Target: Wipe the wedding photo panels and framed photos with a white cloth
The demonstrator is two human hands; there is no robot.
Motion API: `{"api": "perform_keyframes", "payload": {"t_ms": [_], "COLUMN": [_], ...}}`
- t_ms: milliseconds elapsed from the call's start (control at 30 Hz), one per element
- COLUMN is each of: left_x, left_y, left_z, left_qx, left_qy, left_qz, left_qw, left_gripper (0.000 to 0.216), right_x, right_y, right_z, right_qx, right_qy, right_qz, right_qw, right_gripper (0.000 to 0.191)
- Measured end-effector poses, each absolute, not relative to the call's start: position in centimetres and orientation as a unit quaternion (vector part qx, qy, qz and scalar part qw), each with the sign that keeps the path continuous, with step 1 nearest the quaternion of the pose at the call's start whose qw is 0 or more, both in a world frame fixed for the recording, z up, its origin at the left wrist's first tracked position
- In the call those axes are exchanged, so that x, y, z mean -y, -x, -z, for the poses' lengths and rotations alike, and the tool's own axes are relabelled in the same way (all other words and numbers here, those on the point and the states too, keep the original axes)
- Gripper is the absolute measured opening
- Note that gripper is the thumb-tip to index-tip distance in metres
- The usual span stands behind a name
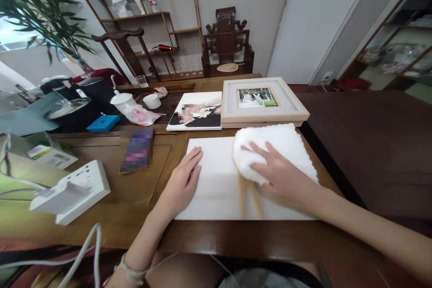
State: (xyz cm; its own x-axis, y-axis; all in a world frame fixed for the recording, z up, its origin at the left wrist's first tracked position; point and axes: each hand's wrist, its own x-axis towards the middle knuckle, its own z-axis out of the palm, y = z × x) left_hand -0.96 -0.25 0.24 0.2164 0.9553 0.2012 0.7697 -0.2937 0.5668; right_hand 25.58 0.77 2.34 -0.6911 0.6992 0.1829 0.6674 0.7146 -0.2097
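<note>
A white rectangular panel [216,189] lies flat at the table's front edge, with two tan, leg-like shapes on its lower middle. My left hand [184,180] rests on the panel's left edge, fingers stretched out and lying flat. On the right part of the panel is a fluffy white cloth [283,137] with a wavy edge. My right hand [278,171] presses down on this cloth with its fingers spread. The cloth and my right forearm hide much of the panel's right side.
Behind the panel are a wooden-framed photo [231,119] and a photo print [199,121]. A white power strip [89,189] with a plug, a blue box [103,123], a white teapot [122,100] and a dark pot [69,112] stand to the left. A cable [96,252] loops at the front left.
</note>
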Motion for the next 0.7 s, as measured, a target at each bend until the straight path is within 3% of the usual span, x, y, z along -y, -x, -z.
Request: {"api": "perform_keyframes", "payload": {"t_ms": [167, 333, 500, 700], "left_x": [0.1, 0.1, 0.2, 0.3], "left_y": [1.0, 1.1, 1.1, 1.1], "left_z": [0.1, 0.1, -0.2, -0.2], "left_qx": [-0.567, -0.566, -0.567, -0.565], "left_qy": [-0.760, -0.762, -0.759, -0.756], "left_qz": [-0.269, -0.264, -0.268, -0.277], "left_qw": [0.168, 0.168, 0.177, 0.177], "left_gripper": [0.044, 0.045, 0.043, 0.042], "right_x": [5.2, 5.8, 1.0, -3.5], "right_y": [-26.4, -26.7, -25.6, -23.2], "right_z": [-3.4, -4.2, -2.8, -2.5], "right_qx": [0.954, 0.962, 0.923, 0.902], "right_qy": [0.250, 0.212, 0.343, 0.406], "right_qz": [-0.126, -0.148, -0.099, -0.061], "right_qw": [0.106, 0.086, 0.142, 0.133], "right_gripper": [0.022, 0.016, 0.048, 0.051]}}
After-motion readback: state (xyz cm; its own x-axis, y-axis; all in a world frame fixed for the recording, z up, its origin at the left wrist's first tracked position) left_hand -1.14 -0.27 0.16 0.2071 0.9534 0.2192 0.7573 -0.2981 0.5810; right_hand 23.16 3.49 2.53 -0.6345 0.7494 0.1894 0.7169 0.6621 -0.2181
